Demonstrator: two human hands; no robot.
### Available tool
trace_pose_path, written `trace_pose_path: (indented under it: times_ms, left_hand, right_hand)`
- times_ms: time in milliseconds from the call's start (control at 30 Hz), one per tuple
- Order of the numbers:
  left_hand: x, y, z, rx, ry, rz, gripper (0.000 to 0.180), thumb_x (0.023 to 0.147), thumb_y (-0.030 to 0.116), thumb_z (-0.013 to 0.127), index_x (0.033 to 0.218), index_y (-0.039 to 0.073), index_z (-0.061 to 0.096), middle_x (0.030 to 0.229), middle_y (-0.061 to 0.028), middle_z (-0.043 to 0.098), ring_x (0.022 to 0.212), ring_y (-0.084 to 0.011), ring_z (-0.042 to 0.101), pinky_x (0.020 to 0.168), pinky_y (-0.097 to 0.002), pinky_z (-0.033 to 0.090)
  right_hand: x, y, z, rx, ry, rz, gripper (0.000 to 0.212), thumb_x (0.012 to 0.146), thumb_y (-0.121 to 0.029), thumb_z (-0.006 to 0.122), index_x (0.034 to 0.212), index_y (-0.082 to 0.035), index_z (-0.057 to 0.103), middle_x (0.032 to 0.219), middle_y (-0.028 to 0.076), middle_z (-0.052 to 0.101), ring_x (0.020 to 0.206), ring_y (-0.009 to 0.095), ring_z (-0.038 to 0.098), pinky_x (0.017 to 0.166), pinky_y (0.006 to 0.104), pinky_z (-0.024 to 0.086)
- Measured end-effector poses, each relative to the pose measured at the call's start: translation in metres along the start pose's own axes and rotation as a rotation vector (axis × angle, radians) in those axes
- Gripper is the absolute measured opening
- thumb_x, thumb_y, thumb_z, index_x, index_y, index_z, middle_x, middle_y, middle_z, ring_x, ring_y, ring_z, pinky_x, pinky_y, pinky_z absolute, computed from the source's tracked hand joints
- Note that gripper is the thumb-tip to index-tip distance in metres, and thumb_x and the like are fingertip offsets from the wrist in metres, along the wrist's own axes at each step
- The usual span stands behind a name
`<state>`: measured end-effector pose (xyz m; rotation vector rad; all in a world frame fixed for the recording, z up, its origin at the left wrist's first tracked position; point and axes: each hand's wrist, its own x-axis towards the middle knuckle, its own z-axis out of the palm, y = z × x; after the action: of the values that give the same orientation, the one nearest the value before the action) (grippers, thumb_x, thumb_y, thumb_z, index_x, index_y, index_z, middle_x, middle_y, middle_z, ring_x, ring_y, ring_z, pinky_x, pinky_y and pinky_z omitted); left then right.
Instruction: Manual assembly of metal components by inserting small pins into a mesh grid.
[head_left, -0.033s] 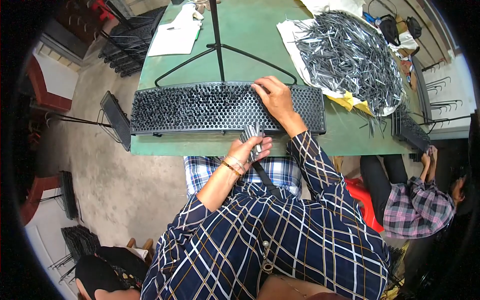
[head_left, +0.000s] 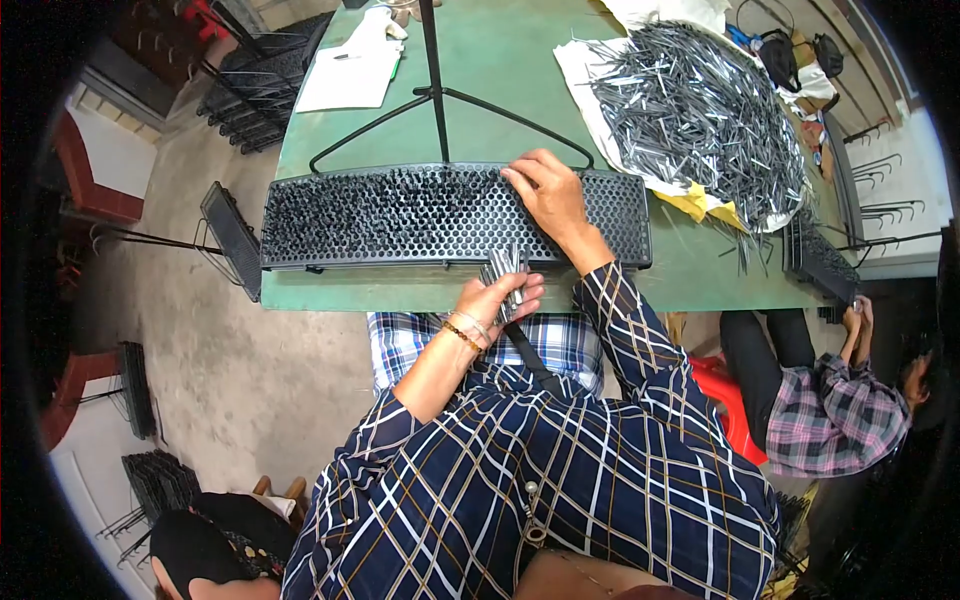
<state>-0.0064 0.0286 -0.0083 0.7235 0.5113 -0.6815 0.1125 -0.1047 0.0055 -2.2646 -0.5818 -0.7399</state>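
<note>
Black perforated oblong panel (head_left: 380, 230) parallels green table's (head_left: 400, 291) near edge; left hand (head_left: 486, 302) cups grey strips (head_left: 505, 264), right hand (head_left: 556, 200) half-curls, hold unclear; feed straight.

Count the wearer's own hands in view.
2: the left hand holds strips at the near edge of the panel; the right hand is over the panel, reaching to its far edge. Neither hand is hidden.
</note>
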Motion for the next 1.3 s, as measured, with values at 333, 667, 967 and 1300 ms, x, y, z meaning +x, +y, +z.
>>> trace_pose_path:
  times_ms: [333,667,967,1300]
  left_hand:
    - [0.004,0.000,0.001,-0.059,0.050,0.139,0.018,0.084,0.007,0.061,0.097,-0.004,0.058,0.090,-0.0139,0.063,0.081,-0.0257,0.066,0.068,-0.0318,0.058]
    - [0.007,-0.007,-0.001,-0.005,0.034,0.086,0.020,0.086,0.010,0.058,0.099,-0.006,0.056,0.093,-0.0151,0.061,0.084,-0.0274,0.065,0.070,-0.0346,0.058]
    - [0.006,-0.005,-0.002,-0.004,0.084,0.077,0.020,0.085,0.011,0.059,0.097,-0.005,0.055,0.089,-0.0142,0.061,0.083,-0.0260,0.065,0.068,-0.0349,0.058]
    - [0.000,-0.002,0.002,0.120,0.052,0.016,0.023,0.086,0.017,0.059,0.102,0.001,0.056,0.096,-0.0126,0.064,0.083,-0.0220,0.065,0.067,-0.0338,0.057]
  right_hand:
    - [-0.026,-0.030,-0.041,0.505,-0.473,0.504,0.026,0.080,-0.022,0.067,0.090,0.002,0.067,0.076,0.010,0.067,0.068,0.012,0.062,0.062,0.0267,0.049]
    - [-0.004,-0.018,-0.039,0.400,-0.080,0.545,0.017,0.081,-0.014,0.067,0.090,0.000,0.068,0.077,0.003,0.066,0.058,0.005,0.054,0.050,0.0208,0.043]
    - [0.009,-0.007,-0.012,0.241,0.105,0.303,0.013,0.081,-0.013,0.066,0.087,-0.002,0.067,0.080,0.011,0.066,0.062,0.020,0.062,0.056,0.0286,0.049]
    - [-0.004,0.005,-0.003,0.033,0.086,0.061,0.011,0.078,-0.011,0.068,0.086,-0.004,0.067,0.082,0.009,0.064,0.068,0.023,0.062,0.058,0.0310,0.049]
